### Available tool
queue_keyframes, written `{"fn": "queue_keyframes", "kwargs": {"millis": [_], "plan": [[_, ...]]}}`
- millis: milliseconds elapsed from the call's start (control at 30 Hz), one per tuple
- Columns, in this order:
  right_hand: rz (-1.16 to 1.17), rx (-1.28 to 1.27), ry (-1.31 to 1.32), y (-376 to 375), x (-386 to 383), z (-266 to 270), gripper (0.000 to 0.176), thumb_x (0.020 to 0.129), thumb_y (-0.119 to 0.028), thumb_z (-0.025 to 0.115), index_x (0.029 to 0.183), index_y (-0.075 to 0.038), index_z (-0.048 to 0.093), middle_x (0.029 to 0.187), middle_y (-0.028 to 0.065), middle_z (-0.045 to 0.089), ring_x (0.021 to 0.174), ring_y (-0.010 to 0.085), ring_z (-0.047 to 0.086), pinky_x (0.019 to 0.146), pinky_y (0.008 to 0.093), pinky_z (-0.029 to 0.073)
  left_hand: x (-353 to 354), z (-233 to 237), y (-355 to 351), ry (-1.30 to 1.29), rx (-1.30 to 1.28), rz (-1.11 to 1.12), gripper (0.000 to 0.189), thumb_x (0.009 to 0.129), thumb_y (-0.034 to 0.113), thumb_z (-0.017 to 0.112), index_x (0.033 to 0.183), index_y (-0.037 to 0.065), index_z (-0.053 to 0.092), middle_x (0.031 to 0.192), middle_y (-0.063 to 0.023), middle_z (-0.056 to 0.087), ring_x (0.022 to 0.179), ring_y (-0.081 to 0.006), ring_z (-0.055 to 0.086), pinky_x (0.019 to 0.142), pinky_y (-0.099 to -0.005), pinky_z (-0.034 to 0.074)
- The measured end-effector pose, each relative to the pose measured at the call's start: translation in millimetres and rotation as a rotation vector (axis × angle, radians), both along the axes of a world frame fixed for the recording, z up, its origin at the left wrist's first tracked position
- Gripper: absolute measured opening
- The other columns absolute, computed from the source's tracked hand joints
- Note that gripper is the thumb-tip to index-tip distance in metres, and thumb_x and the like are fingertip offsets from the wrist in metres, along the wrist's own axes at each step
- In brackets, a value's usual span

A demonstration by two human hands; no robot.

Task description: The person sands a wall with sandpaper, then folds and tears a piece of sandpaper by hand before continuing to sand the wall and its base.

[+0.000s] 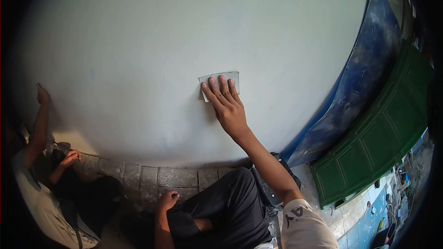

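Note:
Against the pale wall (152, 41), my right hand (230, 110) presses a thin grey rectangular sheet (233, 77) flat under its fingers. The sheet's top edge and corners show around the fingertips. My left hand (169, 199) is low in the view, beside my dark-trousered knee, with its fingers curled in; anything inside them is too small or hidden to make out.
At the left a co-worker (34, 198) sits by the wall, one hand raised to it. A blue sheet (350, 83) and a green panel (369, 143) lean at the right. Paving blocks (177, 176) run along the wall's foot; clutter lies lower right.

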State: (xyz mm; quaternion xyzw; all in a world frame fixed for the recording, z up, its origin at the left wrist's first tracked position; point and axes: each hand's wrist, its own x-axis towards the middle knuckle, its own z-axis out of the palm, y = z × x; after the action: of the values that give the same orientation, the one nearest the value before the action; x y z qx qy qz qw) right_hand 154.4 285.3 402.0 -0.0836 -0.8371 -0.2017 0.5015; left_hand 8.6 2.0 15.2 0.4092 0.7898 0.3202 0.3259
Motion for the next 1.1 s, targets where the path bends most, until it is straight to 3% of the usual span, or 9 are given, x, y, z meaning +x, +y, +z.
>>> {"fn": "queue_keyframes", "kwargs": {"millis": [200,433,500,700,767,833,933,1000,1100], "plan": [[-0.158,0.005,0.105,4,16,9,0.054,0.084,0.002,0.059,0.137,-0.012,0.058,0.142,0.0056,0.055,0.138,0.029,0.045,0.116,0.0514,0.032,-4,-10,-1,-0.043,-0.001,0.043,0.024,0.093,0.024,0.064,0.105,0.004,0.069,0.094,-0.0105,0.074,0.09,-0.0267,0.071,0.08,-0.0374,0.053],[-0.05,0.088,-0.047,0,-2,10,0.059,0.084,0.003,0.057,0.14,-0.014,0.054,0.146,0.0024,0.052,0.139,0.0299,0.043,0.116,0.0495,0.033,0,1,-1,0.012,0.031,0.027,0.024,0.093,0.025,0.064,0.105,0.005,0.069,0.093,-0.0098,0.074,0.089,-0.0279,0.07,0.08,-0.0386,0.053],[-0.147,0.073,0.009,3,14,15,0.059,0.084,0.002,0.058,0.139,-0.015,0.056,0.145,0.0022,0.053,0.138,0.0299,0.045,0.116,0.0509,0.031,2,7,-4,-0.006,0.007,0.063,0.023,0.093,0.025,0.064,0.104,0.005,0.069,0.093,-0.01,0.074,0.089,-0.0279,0.07,0.08,-0.0384,0.053],[-0.134,0.013,0.093,7,18,7,0.057,0.083,0.005,0.058,0.138,-0.011,0.057,0.142,0.0082,0.055,0.137,0.0369,0.044,0.114,0.0523,0.034,2,5,1,-0.052,0.012,0.03,0.022,0.093,0.024,0.064,0.102,0.005,0.07,0.092,-0.011,0.074,0.089,-0.0282,0.07,0.08,-0.0385,0.053],[-0.087,0.055,0.065,6,3,8,0.058,0.082,0.005,0.057,0.138,-0.01,0.056,0.142,0.0093,0.055,0.136,0.0359,0.045,0.114,0.0503,0.035,0,2,3,-0.068,0.03,0.021,0.022,0.092,0.024,0.064,0.102,0.005,0.07,0.093,-0.012,0.074,0.09,-0.0287,0.07,0.08,-0.0388,0.053],[-0.058,0.079,0.061,4,-9,12,0.058,0.083,0.005,0.056,0.139,-0.009,0.055,0.142,0.0093,0.055,0.136,0.0355,0.045,0.114,0.0495,0.036,1,-1,1,0.091,0.024,0.032,0.024,0.092,0.026,0.065,0.102,0.006,0.071,0.097,-0.0133,0.073,0.092,-0.0304,0.069,0.081,-0.0398,0.053],[0.002,0.069,-0.011,1,-14,18,0.054,0.087,0.003,0.059,0.138,-0.011,0.056,0.141,0.0067,0.056,0.136,0.0335,0.046,0.114,0.0479,0.036,-3,-8,-2,0.011,-0.009,0.008,0.025,0.091,0.028,0.065,0.103,0.007,0.071,0.101,-0.0134,0.072,0.095,-0.0319,0.068,0.082,-0.0405,0.052],[0.015,0.131,-0.06,3,-9,20,0.056,0.086,0.0,0.053,0.141,-0.009,0.052,0.143,0.0076,0.054,0.137,0.0312,0.045,0.115,0.0473,0.035,-5,-21,0,0.014,-0.003,0.007,0.025,0.091,0.029,0.065,0.103,0.008,0.071,0.102,-0.0128,0.072,0.095,-0.0321,0.068,0.082,-0.0405,0.052],[-0.081,0.127,0.001,14,12,26,0.053,0.087,-0.002,0.053,0.14,-0.01,0.054,0.146,0.0038,0.052,0.137,0.0256,0.046,0.115,0.0468,0.035,-3,-8,-4,0.035,-0.002,0.023,0.025,0.092,0.026,0.065,0.104,0.006,0.07,0.099,-0.0126,0.072,0.092,-0.0299,0.069,0.081,-0.0389,0.053]]}}
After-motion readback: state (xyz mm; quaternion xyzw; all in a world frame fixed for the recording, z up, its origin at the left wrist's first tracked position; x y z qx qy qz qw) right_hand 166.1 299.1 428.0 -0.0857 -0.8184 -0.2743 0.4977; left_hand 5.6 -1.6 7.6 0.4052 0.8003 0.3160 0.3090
